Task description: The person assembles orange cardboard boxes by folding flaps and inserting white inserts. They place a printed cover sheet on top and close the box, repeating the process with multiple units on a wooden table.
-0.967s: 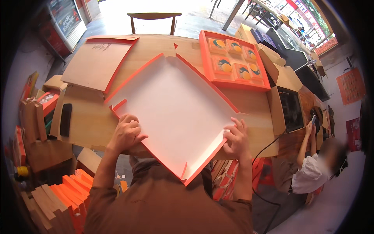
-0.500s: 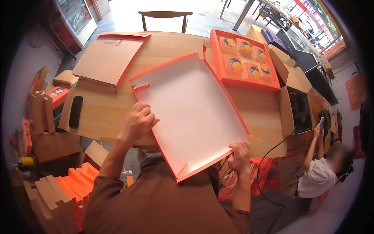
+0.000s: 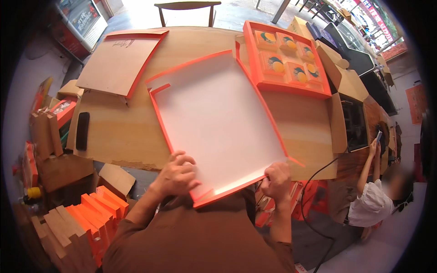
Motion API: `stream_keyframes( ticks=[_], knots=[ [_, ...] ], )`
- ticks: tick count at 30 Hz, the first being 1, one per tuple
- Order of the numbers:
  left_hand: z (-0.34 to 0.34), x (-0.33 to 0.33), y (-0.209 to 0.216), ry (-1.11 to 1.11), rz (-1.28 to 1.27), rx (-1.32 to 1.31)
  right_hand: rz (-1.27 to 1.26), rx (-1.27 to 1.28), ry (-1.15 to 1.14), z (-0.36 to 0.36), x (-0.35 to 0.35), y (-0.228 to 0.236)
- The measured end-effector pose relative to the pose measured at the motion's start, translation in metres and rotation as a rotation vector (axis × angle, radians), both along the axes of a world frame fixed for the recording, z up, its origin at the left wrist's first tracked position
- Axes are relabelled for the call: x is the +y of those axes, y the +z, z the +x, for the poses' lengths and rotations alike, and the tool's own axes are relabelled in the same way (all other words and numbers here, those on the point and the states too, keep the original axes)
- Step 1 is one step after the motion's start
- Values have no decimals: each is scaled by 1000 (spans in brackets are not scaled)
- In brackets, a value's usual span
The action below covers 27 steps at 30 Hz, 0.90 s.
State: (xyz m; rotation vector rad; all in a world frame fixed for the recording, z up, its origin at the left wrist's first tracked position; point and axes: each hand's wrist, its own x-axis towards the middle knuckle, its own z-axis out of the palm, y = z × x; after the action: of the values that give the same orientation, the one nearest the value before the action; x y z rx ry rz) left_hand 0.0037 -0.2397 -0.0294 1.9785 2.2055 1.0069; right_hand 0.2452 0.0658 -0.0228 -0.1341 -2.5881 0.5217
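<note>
A large shallow cardboard box lid (image 3: 216, 123), white inside with red-orange edges, lies tilted over the table's near edge. Its near corner points toward my body, and a loose flap sticks out at its right corner. My left hand (image 3: 176, 173) is closed on the lid's left side wall, close to the near corner. With the fingers wrapped over the near wall, my right hand (image 3: 276, 179) grips the lid toward its right corner. Beyond it on the right stands an orange gift box (image 3: 328, 88) holding several small wrapped packs with a round yellow design.
On the wooden table (image 3: 118, 132), another red-edged lid (image 3: 120, 61) lies far left and a black phone (image 3: 83, 131) near left. An open carton (image 3: 336, 123) stands right. Stacked orange boxes (image 3: 98, 211) are at lower left. A person (image 3: 371, 202) sits at right holding a phone.
My left hand has slid down the lid's left wall toward the near corner. My right hand keeps its grip. The view has shifted slightly.
</note>
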Motion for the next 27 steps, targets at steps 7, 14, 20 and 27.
stream_keyframes(
  ticks=[7,14,20,27],
  knots=[
    [-68,-11,15,-18,-69,-85,-108,-30,180,-15,-49,27],
    [-81,-26,15,-43,-59,-106,-254,297,-21,-10,-4,86],
    [-85,-38,15,-86,-8,-129,-715,-33,-217,-46,48,68],
    [-83,-43,10,-58,8,-136,-519,-268,-139,-131,51,61]
  ],
)
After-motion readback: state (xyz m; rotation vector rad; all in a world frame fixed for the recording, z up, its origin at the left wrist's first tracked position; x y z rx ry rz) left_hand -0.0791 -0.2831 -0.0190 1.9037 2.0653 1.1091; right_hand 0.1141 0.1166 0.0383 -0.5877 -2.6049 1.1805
